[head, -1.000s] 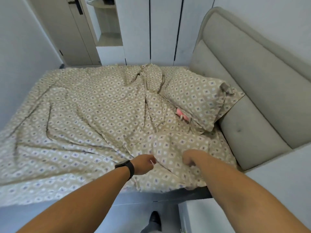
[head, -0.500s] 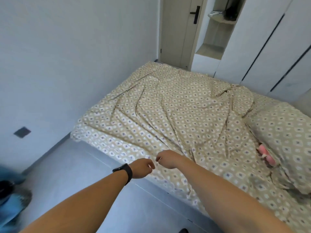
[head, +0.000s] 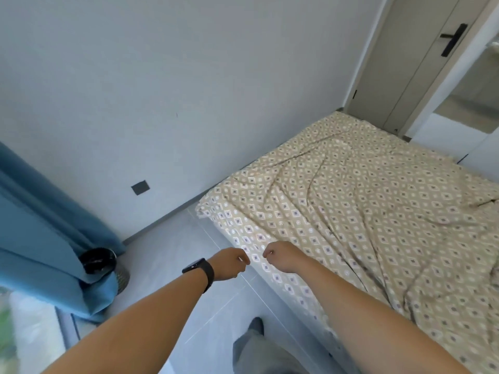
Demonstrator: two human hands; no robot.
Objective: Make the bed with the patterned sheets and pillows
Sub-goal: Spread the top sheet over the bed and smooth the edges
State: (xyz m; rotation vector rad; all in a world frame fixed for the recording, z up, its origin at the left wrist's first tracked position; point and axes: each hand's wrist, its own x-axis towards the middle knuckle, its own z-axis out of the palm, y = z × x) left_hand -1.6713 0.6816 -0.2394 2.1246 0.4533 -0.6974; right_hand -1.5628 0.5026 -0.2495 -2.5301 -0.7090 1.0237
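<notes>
The beige patterned sheet (head: 364, 211) covers the bed, creased with long folds, and its near left corner lies by the wall. My left hand (head: 232, 263), with a black wristband, hovers just off the bed's near edge with curled fingers. A little to its right, my right hand (head: 280, 256) is over the sheet's hem, also curled. The sheet lies flat between them, and neither hand visibly holds any of it. No pillow is in view.
A blue curtain (head: 40, 238) hangs at the left with a black bin (head: 98, 261) at its foot. Grey floor runs between the wall and the bed's grey side (head: 283, 306). A closed door (head: 421, 63) stands beyond the bed. My trouser leg (head: 253, 346) is below.
My view has swung left from the headboard and pillow toward the foot corner. Both hands let go of the bunched sheet and moved along the bed's edge, staying curled.
</notes>
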